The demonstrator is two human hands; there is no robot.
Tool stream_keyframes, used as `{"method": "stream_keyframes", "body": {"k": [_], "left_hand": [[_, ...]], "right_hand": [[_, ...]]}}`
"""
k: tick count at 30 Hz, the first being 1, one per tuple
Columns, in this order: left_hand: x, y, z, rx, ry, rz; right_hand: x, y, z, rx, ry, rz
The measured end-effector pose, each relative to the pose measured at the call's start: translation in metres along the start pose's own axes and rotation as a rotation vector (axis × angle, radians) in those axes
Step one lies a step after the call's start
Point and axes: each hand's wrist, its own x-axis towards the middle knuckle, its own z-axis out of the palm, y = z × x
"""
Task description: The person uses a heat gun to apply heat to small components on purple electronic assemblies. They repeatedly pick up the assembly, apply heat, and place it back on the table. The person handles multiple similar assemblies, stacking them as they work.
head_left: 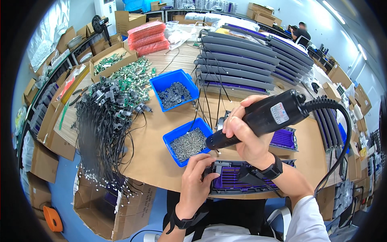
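My right hand (248, 133) is wrapped round a black electric screwdriver (274, 113). The tool is tilted, with its nose pointing down and left toward the end of a purple and dark grey plastic panel (229, 183). My left hand (195, 181) grips that panel's left end, its bent fingers and thumb on either side of a small grey part. The screwdriver's bit and the exact contact point are hidden. Right behind my left fingers, a blue bin (167, 139) holds many small metal screws (187, 145). A black wired piece (250, 175) lies across the panel, below my right wrist.
Another blue bin (154, 86) holds grey rings. Black cables (96, 133) and green circuit boards (135, 76) are heaped at left. Grey panels (238, 60) are stacked at the back. A second purple panel (284, 138) lies at right, near the screwdriver's cord (346, 133). A person (301, 34) sits far off.
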Motion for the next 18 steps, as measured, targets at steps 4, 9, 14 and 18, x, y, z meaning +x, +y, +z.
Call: {"method": "stream_keyframes", "body": {"k": [4,9,14,18], "left_hand": [[-0.002,-0.003,0.003,-0.025,0.036,-0.038],[0.003,0.002,0.0,-0.005,-0.002,-0.045],[0.005,-0.005,0.0,-0.071,-0.052,-0.044],[0.004,-0.005,0.002,-0.072,-0.018,-0.09]], "right_hand": [[0.005,-0.003,0.0,0.042,0.01,-0.037],[0.005,-0.008,0.002,0.113,0.025,-0.031],[0.005,-0.008,0.002,0.1,0.014,-0.033],[0.005,-0.011,0.004,0.121,0.032,-0.025]]}}
